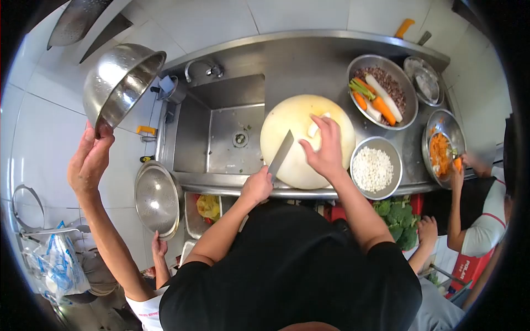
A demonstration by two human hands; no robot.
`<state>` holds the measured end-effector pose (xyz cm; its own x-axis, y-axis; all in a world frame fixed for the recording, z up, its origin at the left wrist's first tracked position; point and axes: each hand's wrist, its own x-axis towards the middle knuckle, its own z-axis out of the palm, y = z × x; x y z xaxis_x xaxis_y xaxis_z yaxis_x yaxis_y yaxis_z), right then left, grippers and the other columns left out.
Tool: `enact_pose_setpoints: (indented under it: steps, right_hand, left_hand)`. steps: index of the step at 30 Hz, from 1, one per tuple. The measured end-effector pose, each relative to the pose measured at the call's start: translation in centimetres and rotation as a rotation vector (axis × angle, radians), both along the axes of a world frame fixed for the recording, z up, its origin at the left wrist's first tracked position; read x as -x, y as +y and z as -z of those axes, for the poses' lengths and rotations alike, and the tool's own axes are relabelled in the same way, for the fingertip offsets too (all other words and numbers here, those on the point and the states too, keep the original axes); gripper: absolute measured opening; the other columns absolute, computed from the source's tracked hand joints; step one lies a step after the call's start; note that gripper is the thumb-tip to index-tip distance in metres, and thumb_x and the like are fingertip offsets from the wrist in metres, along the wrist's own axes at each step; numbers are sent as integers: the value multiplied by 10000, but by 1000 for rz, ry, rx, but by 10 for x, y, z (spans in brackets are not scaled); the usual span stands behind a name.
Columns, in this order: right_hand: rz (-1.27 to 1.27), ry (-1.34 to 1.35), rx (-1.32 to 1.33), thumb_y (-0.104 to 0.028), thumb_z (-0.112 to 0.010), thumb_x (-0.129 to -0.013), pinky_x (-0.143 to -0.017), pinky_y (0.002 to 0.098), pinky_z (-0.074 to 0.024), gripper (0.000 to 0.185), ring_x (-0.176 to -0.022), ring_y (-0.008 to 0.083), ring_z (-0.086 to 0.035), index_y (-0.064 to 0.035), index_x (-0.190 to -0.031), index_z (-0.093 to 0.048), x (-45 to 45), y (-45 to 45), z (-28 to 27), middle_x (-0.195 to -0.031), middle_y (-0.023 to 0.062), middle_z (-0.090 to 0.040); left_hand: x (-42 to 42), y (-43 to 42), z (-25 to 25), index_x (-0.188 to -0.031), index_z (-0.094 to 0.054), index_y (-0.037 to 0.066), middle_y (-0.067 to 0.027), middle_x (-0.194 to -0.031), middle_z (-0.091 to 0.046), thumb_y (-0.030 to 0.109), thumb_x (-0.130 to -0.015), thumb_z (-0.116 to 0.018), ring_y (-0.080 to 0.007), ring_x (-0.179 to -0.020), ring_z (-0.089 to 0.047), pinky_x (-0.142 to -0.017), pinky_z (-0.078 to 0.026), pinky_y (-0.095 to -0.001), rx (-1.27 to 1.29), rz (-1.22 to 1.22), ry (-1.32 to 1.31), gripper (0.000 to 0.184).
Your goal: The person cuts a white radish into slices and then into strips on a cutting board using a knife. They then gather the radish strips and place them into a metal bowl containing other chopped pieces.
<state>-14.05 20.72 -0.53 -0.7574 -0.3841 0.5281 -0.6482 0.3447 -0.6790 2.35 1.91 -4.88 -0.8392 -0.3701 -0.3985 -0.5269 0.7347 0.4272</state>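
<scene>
My left hand (257,186) is closed around the handle of a kitchen knife (282,154), its broad blade pointing up over the round cutting board (287,116). My right hand (324,148) is over the board's right side, thumb and fingers spread apart. Between and beside those fingers lies a small white piece of food (313,130), partly covered by the hand; I cannot make out its kind. To the right of the board stands a metal bowl of white diced pieces (376,170). Behind it, a larger bowl (353,74) holds carrots (382,109), long white vegetables and reddish-brown grains or beans.
A sink (221,160) with a faucet (212,70) is left of the board. At far left, a co-worker's hand (91,160) raises a metal bowl (113,77), near a colander (157,198). Another person's hand (457,175) works over shredded carrot (440,154) at right. Broccoli (400,218) sits below the counter.
</scene>
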Motion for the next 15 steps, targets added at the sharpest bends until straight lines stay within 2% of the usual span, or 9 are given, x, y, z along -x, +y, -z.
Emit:
enact_pose_setpoints:
  steps: [4, 6, 7, 8, 9, 10, 13, 14, 15]
  right_hand:
    - [-323, 344, 162, -272, -873, -745, -1125, 512, -402, 971, -1335, 448, -440, -97, -1554, -367, 12, -101, -168, -1448, 240, -417]
    - [-411, 490, 225, -284, -856, -769, -1111, 504, -417, 836, -1319, 467, -454, -74, -1451, -420, 16, -165, -218, -1424, 258, -426]
    - [-407, 528, 324, -259, -844, -771, -1069, 491, -450, 718, -1254, 444, -512, -68, -1362, -484, 13, -190, -241, -1348, 237, -486]
    - [-442, 545, 348, -161, -810, -777, -1018, 469, -482, 505, -1175, 425, -553, -37, -1196, -558, 11, -210, -262, -1186, 194, -562]
    - [-439, 585, 292, -124, -751, -806, -913, 473, -514, 320, -1034, 381, -610, -61, -1059, -566, 13, -231, -273, -1047, 148, -601]
    - [-428, 643, 231, -90, -708, -816, -829, 475, -521, 239, -927, 345, -625, -72, -983, -537, 17, -248, -279, -967, 111, -604]
    - [-460, 681, 283, -78, -682, -816, -801, 469, -525, 210, -913, 338, -634, -74, -953, -523, 17, -243, -315, -966, 99, -610]
    - [-448, 632, 345, -70, -701, -788, -826, 467, -519, 299, -948, 353, -624, -70, -1035, -533, 19, -238, -331, -996, 122, -599]
    - [-453, 734, 526, -71, -717, -775, -837, 466, -518, 354, -962, 362, -619, -65, -1073, -527, 16, -230, -356, -1012, 132, -595]
  left_hand:
    - [10, -9, 0, -1175, -565, 18, -343, -1014, -701, 245, -1042, -461, -527, -1010, -666, -906, -495, -631, -11, 42, -49, 282]
    - [14, -15, 10, -1197, -564, 22, -354, -1053, -694, 242, -1031, -445, -523, -1032, -667, -927, -503, -617, 19, 97, -69, 300]
    - [18, -17, 15, -1231, -559, 34, -344, -1097, -693, 233, -1015, -456, -513, -1058, -667, -944, -505, -605, -1, 65, -92, 311]
    - [21, -17, 7, -1257, -554, 42, -330, -1126, -694, 231, -1001, -474, -504, -1074, -668, -954, -505, -596, -21, 62, -118, 328]
    - [21, -17, -4, -1261, -551, 40, -317, -1145, -694, 239, -992, -494, -498, -1085, -666, -951, -511, -587, -32, 91, -110, 340]
    - [21, -19, -2, -1252, -559, 39, -313, -1143, -696, 244, -989, -499, -495, -1079, -669, -946, -515, -583, -50, 93, -91, 338]
    - [21, -29, 7, -1232, -572, 39, -314, -1140, -696, 247, -995, -496, -492, -1079, -670, -942, -518, -580, -60, 115, -125, 324]
    - [21, -35, 18, -1231, -576, 36, -315, -1140, -697, 257, -1001, -491, -491, -1079, -670, -944, -518, -578, -61, 115, -110, 330]
    - [15, -41, 37, -1230, -580, 34, -315, -1140, -697, 267, -1008, -487, -491, -1079, -671, -947, -519, -576, -60, 109, -93, 336]
